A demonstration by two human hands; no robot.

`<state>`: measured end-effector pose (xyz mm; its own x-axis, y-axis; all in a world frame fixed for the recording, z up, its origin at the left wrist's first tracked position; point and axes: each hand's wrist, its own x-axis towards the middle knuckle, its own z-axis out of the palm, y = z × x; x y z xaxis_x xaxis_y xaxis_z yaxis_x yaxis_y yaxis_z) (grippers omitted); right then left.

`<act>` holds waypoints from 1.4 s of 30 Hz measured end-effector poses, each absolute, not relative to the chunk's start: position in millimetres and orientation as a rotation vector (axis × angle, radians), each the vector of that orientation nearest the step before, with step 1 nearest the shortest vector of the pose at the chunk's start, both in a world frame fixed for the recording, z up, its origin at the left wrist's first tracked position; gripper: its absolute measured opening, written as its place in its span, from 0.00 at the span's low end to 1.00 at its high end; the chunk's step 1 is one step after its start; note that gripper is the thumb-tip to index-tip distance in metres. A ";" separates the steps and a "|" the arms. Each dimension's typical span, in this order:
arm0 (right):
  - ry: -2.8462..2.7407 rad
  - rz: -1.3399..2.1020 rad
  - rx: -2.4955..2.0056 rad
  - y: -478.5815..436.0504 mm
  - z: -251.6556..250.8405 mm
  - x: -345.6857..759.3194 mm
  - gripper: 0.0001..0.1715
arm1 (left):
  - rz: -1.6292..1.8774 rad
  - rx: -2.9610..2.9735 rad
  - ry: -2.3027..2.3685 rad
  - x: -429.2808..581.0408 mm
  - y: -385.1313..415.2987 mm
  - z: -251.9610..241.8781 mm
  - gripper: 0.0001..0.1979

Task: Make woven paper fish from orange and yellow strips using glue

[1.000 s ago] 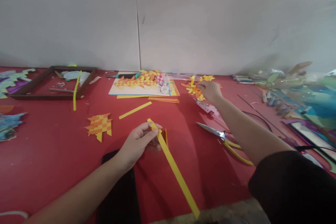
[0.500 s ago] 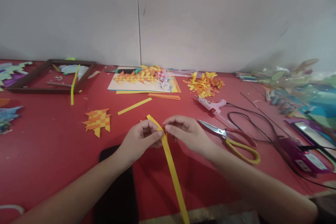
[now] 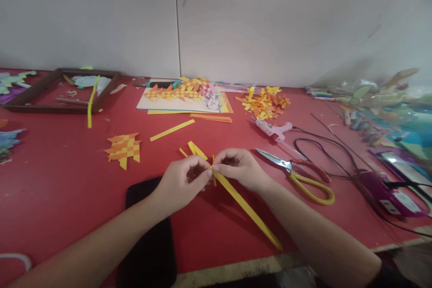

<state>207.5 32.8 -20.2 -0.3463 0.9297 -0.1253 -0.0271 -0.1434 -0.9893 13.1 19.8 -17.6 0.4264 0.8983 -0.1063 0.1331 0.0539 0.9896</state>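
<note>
Both hands meet over the red table (image 3: 216, 243) around a long yellow paper strip (image 3: 248, 209). My left hand (image 3: 180, 182) pinches the strip between thumb and fingers. Thumb and fingers of my right hand (image 3: 241, 168) are closed on the same strip, just right of the left fingertips. From there it slants down to the right, toward the table's front edge. Short yellow and orange strip ends poke out around the fingers; most of that piece is hidden. Left of the hands lies a woven yellow-and-orange paper fish (image 3: 124, 149). A loose yellow strip (image 3: 172, 130) lies behind them.
Scissors (image 3: 292, 171) and a pink glue gun (image 3: 273, 130) with its cord lie right of my hands, near a purple power strip (image 3: 388, 193). A black phone-like slab (image 3: 148, 243) is under my left forearm. Paper scraps (image 3: 265, 102), woven pieces on sheets and a brown frame (image 3: 50, 110) stand behind.
The long strip's free end has swung to the right. My right hand has come in against the left fingertips and now grips the strip. The view has shifted slightly.
</note>
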 end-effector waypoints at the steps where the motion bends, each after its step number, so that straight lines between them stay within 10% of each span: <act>1: -1.350 1.603 -1.075 32.3 -19.8 207.5 0.15 | 0.755 1.423 0.998 13.3 19.4 -17.3 0.10; 34: -1.383 1.544 -1.164 26.9 -16.8 203.0 0.07 | 1.373 1.236 1.076 4.6 32.6 -13.3 0.08; 42: -1.382 1.533 -1.149 25.7 -15.7 200.1 0.09 | 1.007 1.321 1.000 16.2 25.3 -14.7 0.12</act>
